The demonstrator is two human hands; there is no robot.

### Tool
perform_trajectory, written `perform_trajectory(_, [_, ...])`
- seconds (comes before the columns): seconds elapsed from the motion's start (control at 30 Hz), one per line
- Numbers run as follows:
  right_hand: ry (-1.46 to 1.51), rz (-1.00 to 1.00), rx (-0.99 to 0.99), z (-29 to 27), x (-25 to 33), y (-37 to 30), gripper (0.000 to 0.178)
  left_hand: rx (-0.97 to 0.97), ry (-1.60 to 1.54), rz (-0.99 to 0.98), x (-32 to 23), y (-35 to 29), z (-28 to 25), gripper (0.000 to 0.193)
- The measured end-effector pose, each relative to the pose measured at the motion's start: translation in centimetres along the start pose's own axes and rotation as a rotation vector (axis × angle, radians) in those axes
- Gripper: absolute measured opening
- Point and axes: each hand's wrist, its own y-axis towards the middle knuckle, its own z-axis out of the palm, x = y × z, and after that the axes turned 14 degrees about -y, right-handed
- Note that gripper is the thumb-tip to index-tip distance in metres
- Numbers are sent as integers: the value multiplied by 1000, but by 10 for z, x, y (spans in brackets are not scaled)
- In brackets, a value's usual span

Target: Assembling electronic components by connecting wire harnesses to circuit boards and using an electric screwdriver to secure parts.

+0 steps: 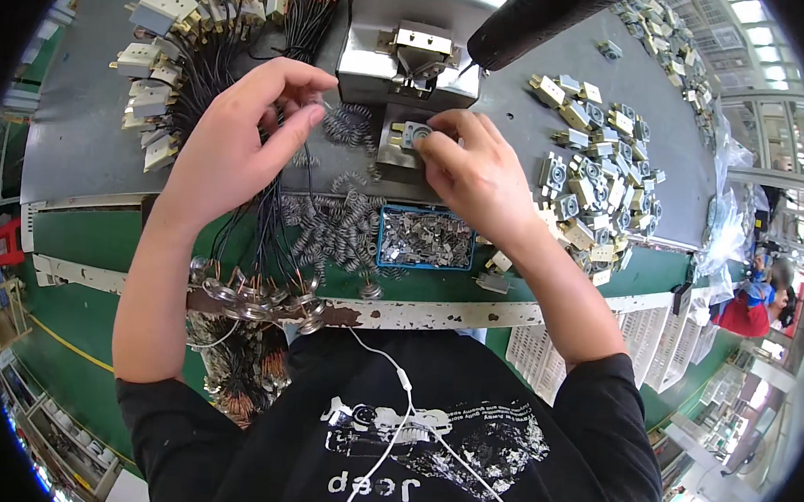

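My right hand (476, 168) has its thumb and fingers on a small grey plug housing (411, 135) with brass pins. The housing rests on a flat metal block (395, 151) in front of the metal fixture (363, 60). To its left my left hand (248, 136) hovers over the table, thumb and index finger apart and the other fingers curled, partly hidden. I see nothing held in it. Beside its fingertips lies a tangle of coil springs (347, 125). Black wires (271, 202) hang down below that hand.
Plugs with black wires (212, 83) pile up at left. Loose plug housings (600, 176) cover the right side. A blue tray (427, 239) of small metal parts sits near the front edge, beside more springs (329, 233). A dark tube (535, 24) reaches over the fixture.
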Motion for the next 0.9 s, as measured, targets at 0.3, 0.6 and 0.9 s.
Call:
perform_trajectory(0.3, [94,-35,220,-3,85,-25,13,-11,68,103,-3,4,-2,24])
perform_trajectory(0.6, [16,194,443,-55,41,6,13,9,138,102,-14,9,0,18])
perform_trajectory(0.9, [1222,664,770,-40,7,-6,33,79,348,149,13,33,-2,16])
